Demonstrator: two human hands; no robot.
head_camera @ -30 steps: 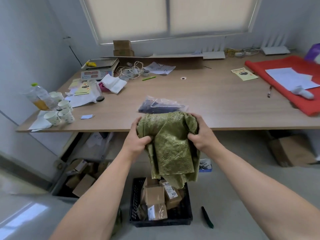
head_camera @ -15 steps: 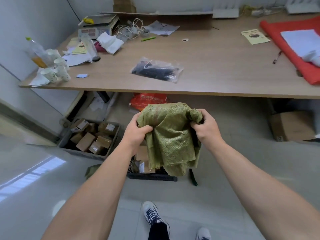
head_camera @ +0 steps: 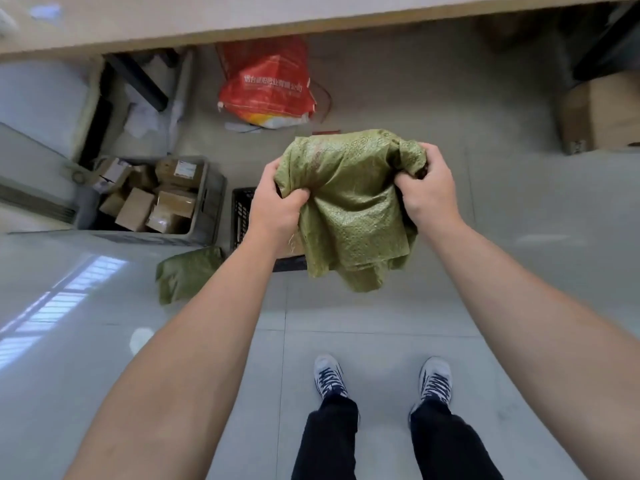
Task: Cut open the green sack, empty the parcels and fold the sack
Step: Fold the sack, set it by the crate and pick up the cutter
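Left hand (head_camera: 277, 206): closed on the bunched left edge of the green sack (head_camera: 349, 209).
Right hand (head_camera: 427, 188): clenched on its right edge.
Green sack: held crumpled in the air above the black crate (head_camera: 242, 216).

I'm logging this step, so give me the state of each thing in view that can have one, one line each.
Green sack: bunched, gripped at both ends, held off the floor.
Left hand: closed on the sack.
Right hand: closed on the sack.
Grey bin: open, full of cardboard parcels.
Black crate: mostly hidden behind the sack.
Second green sack: folded flat on the floor.
Red bag: slumped under the table.
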